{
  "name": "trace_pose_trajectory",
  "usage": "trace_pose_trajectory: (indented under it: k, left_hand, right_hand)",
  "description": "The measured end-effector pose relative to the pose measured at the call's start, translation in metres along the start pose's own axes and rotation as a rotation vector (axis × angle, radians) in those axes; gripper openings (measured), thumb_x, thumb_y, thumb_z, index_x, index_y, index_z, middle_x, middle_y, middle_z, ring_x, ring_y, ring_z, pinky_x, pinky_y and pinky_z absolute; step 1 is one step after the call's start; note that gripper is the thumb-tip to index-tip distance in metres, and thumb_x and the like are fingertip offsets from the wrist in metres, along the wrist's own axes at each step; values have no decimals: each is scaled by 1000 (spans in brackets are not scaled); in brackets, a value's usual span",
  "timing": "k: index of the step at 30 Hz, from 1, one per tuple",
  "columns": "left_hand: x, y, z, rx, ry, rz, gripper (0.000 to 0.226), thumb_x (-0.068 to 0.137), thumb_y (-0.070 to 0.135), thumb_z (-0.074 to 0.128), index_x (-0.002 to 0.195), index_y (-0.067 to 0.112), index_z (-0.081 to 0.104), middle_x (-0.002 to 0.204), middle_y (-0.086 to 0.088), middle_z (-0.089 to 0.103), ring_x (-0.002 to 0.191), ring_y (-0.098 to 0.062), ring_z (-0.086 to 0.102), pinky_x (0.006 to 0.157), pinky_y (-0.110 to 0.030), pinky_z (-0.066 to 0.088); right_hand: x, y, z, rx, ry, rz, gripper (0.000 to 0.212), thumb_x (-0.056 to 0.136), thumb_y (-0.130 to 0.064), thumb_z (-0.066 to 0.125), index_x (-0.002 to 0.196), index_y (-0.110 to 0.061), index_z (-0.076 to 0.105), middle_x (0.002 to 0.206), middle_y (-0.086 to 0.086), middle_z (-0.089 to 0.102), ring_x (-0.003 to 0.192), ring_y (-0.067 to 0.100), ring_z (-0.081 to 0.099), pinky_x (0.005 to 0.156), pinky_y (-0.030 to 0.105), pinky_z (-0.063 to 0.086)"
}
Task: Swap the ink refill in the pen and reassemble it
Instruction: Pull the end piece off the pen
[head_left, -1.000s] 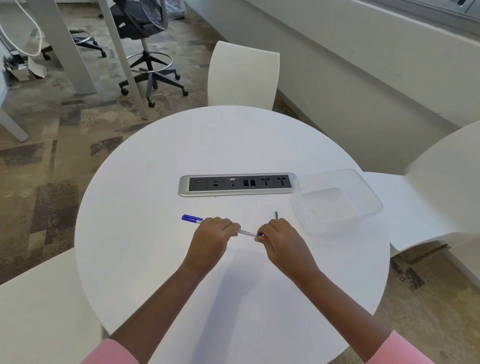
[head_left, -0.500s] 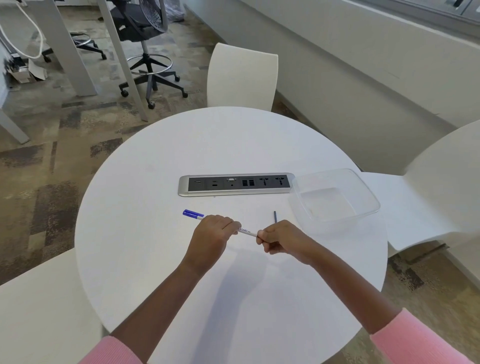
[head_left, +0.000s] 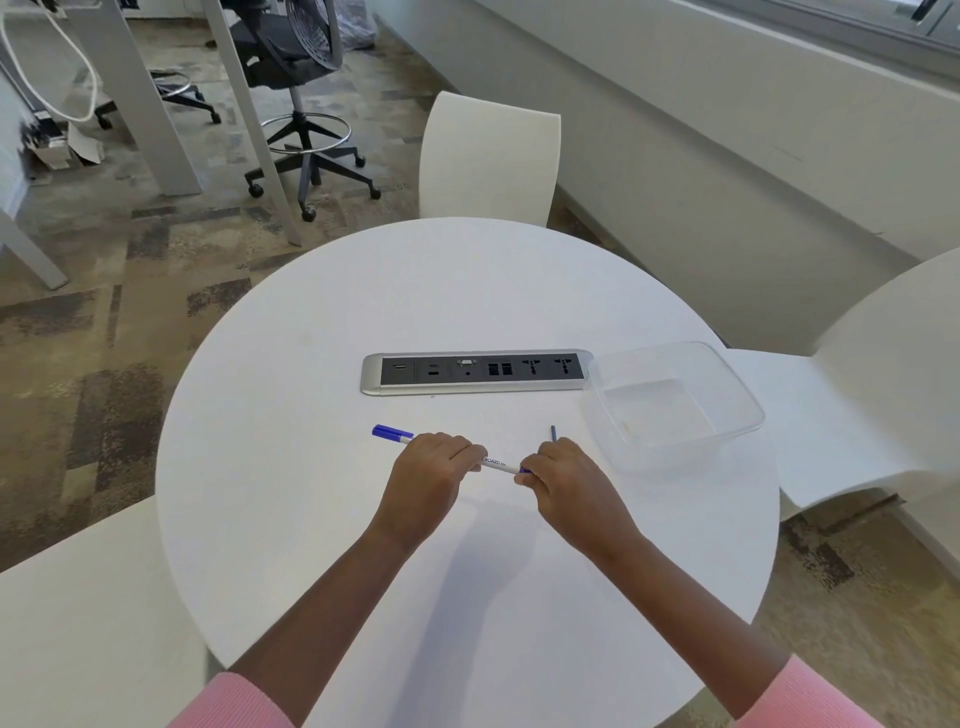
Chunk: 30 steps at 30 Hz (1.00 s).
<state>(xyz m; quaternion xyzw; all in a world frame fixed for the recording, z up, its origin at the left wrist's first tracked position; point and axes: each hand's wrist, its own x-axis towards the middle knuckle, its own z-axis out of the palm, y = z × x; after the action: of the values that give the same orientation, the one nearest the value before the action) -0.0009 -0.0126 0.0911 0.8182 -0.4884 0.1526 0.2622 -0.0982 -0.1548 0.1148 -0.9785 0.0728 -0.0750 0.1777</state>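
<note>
A white pen (head_left: 497, 464) with a blue cap at its left end is held level just above the round white table (head_left: 322, 364). My left hand (head_left: 428, 470) grips the pen's barrel near the cap. My right hand (head_left: 563, 480) pinches the pen's blue tip end with curled fingers. A thin dark refill (head_left: 554, 433) sticks up past my right hand's knuckles; its lower part is hidden.
A silver and black power socket strip (head_left: 475, 371) is set into the table beyond the hands. A clear plastic tub (head_left: 675, 402) stands at the right. White chairs (head_left: 488, 156) surround the table; a black office chair stands far back.
My right wrist rolled down to the right and then came back up over the pen's tip end. The pen and my left hand stayed where they were.
</note>
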Motion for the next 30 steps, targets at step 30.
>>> trace_pose_trajectory:
  k: [30]
  left_hand:
    - [0,-5,0,-6,21,0,24,55,-9,83,68,7,71,58,-1,68,47,-22,59,48,-22,48]
  right_hand:
    - [9,2,-3,246,-160,198,21,89,-13,50,83,-3,67,75,10,61,71,18,44,62,30,33]
